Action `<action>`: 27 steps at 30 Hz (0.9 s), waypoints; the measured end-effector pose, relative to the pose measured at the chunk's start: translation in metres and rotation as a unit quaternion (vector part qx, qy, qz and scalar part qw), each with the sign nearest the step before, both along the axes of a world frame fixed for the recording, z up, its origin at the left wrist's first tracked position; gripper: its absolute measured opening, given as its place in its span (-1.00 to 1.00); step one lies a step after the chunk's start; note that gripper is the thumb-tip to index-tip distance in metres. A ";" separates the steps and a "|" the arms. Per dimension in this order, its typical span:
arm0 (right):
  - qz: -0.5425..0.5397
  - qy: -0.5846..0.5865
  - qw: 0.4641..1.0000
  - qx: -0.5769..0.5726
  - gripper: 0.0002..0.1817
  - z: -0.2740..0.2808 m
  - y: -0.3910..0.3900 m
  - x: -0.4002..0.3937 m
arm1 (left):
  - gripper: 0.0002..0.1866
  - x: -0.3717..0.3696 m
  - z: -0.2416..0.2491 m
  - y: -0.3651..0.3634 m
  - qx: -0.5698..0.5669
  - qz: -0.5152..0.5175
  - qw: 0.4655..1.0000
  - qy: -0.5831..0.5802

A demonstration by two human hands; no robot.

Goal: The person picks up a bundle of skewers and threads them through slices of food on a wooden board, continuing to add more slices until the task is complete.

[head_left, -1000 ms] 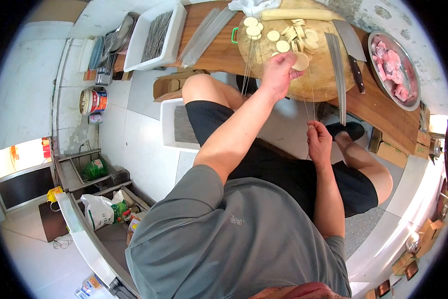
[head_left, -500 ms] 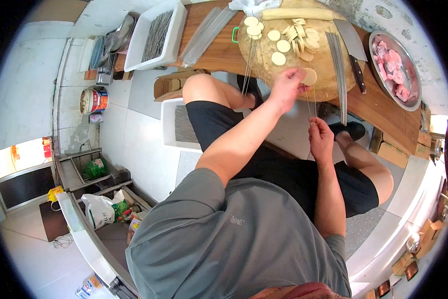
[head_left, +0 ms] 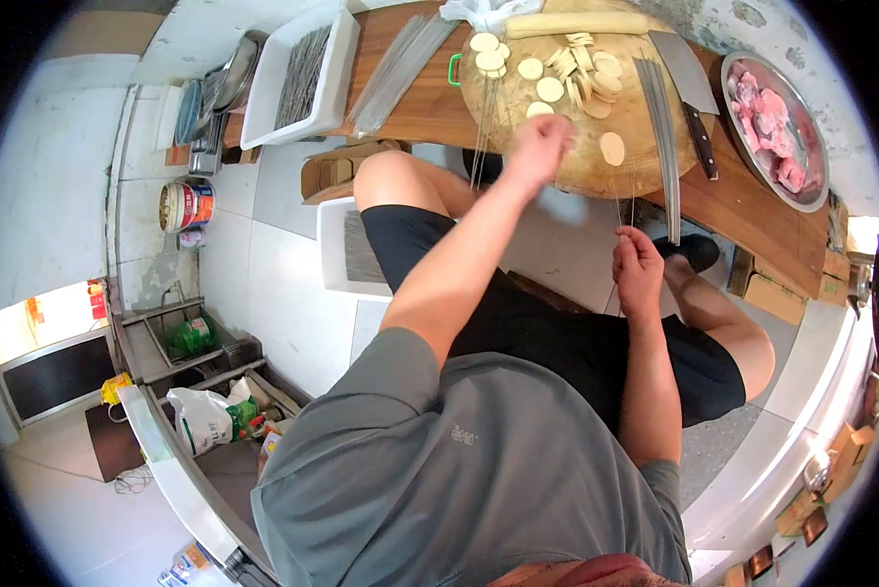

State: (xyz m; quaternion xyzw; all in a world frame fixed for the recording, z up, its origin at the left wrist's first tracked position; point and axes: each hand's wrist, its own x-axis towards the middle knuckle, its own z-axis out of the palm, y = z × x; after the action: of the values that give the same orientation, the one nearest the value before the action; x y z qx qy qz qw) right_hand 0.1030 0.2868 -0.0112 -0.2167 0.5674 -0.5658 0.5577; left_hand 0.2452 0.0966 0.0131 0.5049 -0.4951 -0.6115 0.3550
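Observation:
My right hand (head_left: 639,256) is pinched around the lower ends of a few thin metal skewers (head_left: 616,201). A round, pale-yellow slice (head_left: 611,149) sits at their upper ends, over the edge of the round wooden chopping board (head_left: 576,166). Left of that slice, my left hand (head_left: 542,149) hovers over the near side of the board, close to a loose slice (head_left: 540,110). Its fingers look curled but are smeared by motion. Farther back lie a heap of overlapping slices (head_left: 586,70) and a pale log of the same colour (head_left: 576,23).
A cleaver (head_left: 692,88) and a bundle of skewers (head_left: 660,137) lie at the board's right. Beyond them stands a metal bowl (head_left: 813,186) of raw meat. White bins of skewers stand on the table (head_left: 252,132) and floor (head_left: 332,249).
My left hand has let go of the slice, which stays on the skewers, and has moved left over the board. My right hand has shifted slightly right.

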 end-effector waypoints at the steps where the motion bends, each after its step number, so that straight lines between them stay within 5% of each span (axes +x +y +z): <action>1: -0.002 -0.005 1.000 0.003 -0.84 -0.002 0.001 -0.003 | -0.73 0.009 0.005 -0.013 -0.065 0.003 0.980 -0.188; 3: -0.007 -0.014 1.000 0.004 -0.84 -0.002 0.001 -0.004 | -0.65 0.019 0.002 -0.031 -0.223 0.001 0.905 -0.363; 6: -0.017 -0.020 1.000 0.006 -0.84 -0.004 -0.001 -0.003 | -0.63 0.018 0.003 -0.042 -0.275 -0.034 0.807 -0.522; 9: -0.024 -0.003 0.999 0.022 -0.84 -0.011 -0.002 -0.003 | -0.52 0.009 0.009 -0.037 -0.344 -0.039 0.780 -0.522; 13: -0.012 0.058 0.998 0.011 -0.84 -0.020 -0.002 -0.001 | -0.60 -0.011 0.018 -0.012 -0.125 -0.094 0.961 -0.227; 15: 0.001 0.075 0.997 -0.003 -0.83 -0.025 -0.004 0.001 | -0.66 -0.023 -0.004 0.004 0.052 -0.124 0.991 0.003; 21: 0.020 -0.010 0.999 0.044 -0.78 -0.013 -0.005 0.002 | -0.75 -0.028 -0.001 0.024 0.130 -0.057 0.980 0.139; 27: 0.071 -0.054 0.992 0.084 -0.77 -0.001 -0.007 0.001 | -0.76 -0.028 0.003 0.026 0.120 -0.092 0.987 0.059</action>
State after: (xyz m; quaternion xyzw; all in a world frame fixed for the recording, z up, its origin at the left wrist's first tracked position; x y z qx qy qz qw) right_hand 0.1044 0.2803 -0.0120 -0.1781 0.5653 -0.4856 0.6426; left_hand 0.2173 0.1224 0.0161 0.4590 -0.4406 -0.7255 0.2624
